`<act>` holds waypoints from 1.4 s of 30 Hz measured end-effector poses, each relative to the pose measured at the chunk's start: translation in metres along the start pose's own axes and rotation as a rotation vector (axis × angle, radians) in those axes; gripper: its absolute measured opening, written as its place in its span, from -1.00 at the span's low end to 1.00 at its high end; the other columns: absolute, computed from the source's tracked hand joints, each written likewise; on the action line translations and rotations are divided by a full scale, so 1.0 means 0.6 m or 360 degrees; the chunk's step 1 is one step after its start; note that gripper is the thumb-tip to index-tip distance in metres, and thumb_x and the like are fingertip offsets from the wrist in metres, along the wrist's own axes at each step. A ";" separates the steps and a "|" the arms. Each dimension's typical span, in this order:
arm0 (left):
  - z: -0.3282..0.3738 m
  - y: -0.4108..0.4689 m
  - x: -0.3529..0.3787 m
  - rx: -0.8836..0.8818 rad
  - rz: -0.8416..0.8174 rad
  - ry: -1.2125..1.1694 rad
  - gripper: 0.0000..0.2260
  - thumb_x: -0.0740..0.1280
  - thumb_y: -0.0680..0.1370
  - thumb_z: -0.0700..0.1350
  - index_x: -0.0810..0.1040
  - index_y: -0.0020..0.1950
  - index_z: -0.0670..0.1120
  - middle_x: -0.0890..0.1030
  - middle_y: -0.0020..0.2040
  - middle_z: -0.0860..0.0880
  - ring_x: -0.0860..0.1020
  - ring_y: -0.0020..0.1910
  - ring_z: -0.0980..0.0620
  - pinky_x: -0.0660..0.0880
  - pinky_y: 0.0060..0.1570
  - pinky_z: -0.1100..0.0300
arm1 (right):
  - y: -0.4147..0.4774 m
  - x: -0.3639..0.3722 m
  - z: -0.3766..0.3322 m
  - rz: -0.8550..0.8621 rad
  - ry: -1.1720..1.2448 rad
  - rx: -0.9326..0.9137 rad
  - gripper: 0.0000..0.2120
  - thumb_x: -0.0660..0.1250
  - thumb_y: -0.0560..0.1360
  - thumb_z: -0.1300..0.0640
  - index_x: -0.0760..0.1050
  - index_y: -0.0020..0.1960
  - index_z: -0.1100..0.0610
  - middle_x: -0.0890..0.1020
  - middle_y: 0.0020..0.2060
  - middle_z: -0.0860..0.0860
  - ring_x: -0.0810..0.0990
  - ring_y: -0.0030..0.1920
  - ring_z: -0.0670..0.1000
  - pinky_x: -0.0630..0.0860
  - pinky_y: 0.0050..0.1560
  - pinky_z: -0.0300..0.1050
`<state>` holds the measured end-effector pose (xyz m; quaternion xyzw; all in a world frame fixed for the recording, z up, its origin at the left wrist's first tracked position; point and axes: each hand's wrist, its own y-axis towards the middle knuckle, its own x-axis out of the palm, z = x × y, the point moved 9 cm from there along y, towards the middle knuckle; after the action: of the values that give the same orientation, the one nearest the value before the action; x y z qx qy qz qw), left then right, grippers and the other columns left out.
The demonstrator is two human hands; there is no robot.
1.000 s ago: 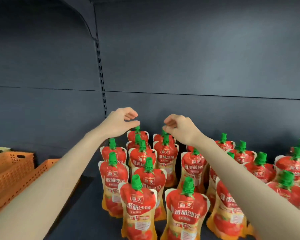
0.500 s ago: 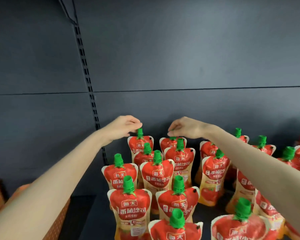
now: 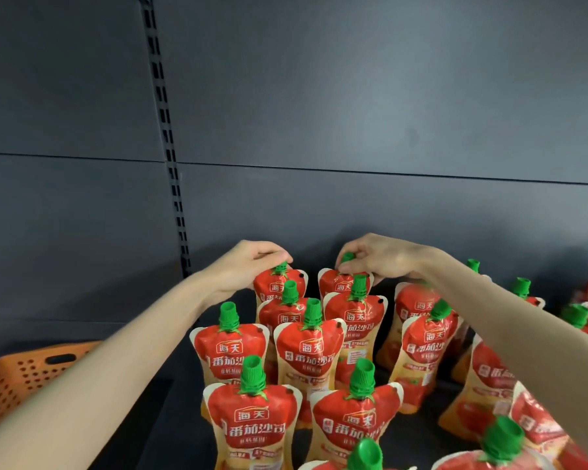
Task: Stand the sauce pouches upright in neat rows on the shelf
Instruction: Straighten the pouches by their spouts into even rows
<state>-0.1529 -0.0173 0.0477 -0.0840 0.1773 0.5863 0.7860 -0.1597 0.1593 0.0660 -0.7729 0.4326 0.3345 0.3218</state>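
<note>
Several red sauce pouches with green caps stand upright in rows on the dark shelf (image 3: 170, 412). My left hand (image 3: 248, 266) pinches the green cap of the back-left pouch (image 3: 279, 286) against the back wall. My right hand (image 3: 377, 257) pinches the cap of the back pouch (image 3: 336, 283) in the neighbouring row. In front of them stand more pouches, among them a front-left pouch (image 3: 252, 422) and a front-right pouch (image 3: 357, 422). Further pouches (image 3: 425, 344) stand to the right, partly hidden behind my right forearm.
An orange perforated basket (image 3: 17, 374) sits at the left, beyond the shelf's end. A slotted upright (image 3: 170, 157) runs up the dark back panel. Bare shelf floor lies left of the pouch rows.
Both hands have dropped onto the caps of the two back pouches and now pinch them. The view has shifted left and closer.
</note>
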 end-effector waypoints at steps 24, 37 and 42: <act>0.002 -0.001 0.005 0.0067 0.0007 -0.0053 -0.85 0.24 0.58 -0.09 0.61 -0.03 -0.04 0.65 -0.17 0.03 0.62 -0.22 0.19 0.56 -0.25 0.28 | -0.005 0.009 -0.003 -0.0062 0.0064 -0.0018 -0.83 0.23 0.57 0.08 0.50 0.11 0.09 0.63 0.01 0.06 0.64 0.01 0.02 0.61 -0.02 -0.09; -0.001 -0.007 0.003 0.0073 -0.0010 0.0026 -0.83 0.23 0.58 -0.07 0.61 0.00 -0.04 0.65 -0.12 0.02 0.64 -0.14 0.13 0.59 -0.15 0.18 | -0.011 0.011 -0.003 -0.0059 0.0038 -0.0028 -0.84 0.21 0.58 0.07 0.50 0.11 0.06 0.63 0.01 0.03 0.63 0.00 -0.01 0.60 -0.06 -0.15; -0.005 -0.008 0.004 0.0079 -0.0023 0.0069 -0.83 0.23 0.58 -0.03 0.61 0.03 0.02 0.66 -0.08 0.04 0.64 -0.05 0.09 0.59 -0.02 0.08 | -0.013 0.012 -0.003 -0.0071 0.0007 -0.0008 -0.82 0.22 0.58 0.05 0.50 0.13 0.05 0.63 0.04 0.03 0.63 0.04 0.01 0.60 0.03 -0.07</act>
<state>-0.1481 -0.0178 0.0440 -0.0784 0.2081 0.5742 0.7879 -0.1493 0.1580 0.0630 -0.7838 0.4153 0.3266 0.3263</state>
